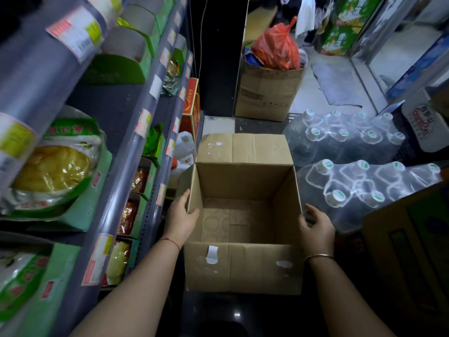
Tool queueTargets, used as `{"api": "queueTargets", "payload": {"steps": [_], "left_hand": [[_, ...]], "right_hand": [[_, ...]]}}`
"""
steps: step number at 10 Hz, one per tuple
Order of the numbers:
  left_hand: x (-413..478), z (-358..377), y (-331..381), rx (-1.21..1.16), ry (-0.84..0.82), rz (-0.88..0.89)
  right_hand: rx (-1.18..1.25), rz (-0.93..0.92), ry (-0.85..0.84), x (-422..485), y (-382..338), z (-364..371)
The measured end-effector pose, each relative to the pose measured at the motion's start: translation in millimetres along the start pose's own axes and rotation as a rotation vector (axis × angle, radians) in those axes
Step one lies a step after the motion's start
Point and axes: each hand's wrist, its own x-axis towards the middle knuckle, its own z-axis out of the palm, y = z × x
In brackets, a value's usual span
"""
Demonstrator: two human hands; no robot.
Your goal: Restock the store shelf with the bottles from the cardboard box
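Observation:
An open cardboard box [243, 266] stands on the dark floor in front of me, its flaps folded out. Its inside holds nothing; only round marks show on the bottom. My left hand [181, 216] grips the box's left wall, thumb inside and fingers outside. At the box's right edge my right hand [315, 227] rests with fingers spread, touching or nearly touching the wall. White plastic jugs [185, 149] stand on the low shelf just left of the box's far flap. The store shelf [143, 147] rises on my left.
The shelf holds green trays with packaged food [56, 166]. Shrink-wrapped packs of water bottles [359, 188] lie right of the box. A second carton with a red bag [267, 91] stands farther back. Another large carton [413, 239] is at my right.

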Motion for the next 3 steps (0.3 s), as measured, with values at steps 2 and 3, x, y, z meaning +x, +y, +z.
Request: {"api": "queueTargets", "payload": {"steps": [2,3], "left_hand": [[-41.3,-16.3,52.4,0.040,0.004,0.074],[-71.4,-21.0,84.9,0.026,-0.020,0.100]], "right_hand": [[-0.026,-0.006,-0.134,-25.5,-56.2,-26.2],[-0.030,-0.003,-0.201,-41.8,-83.9,-36.8]]}}
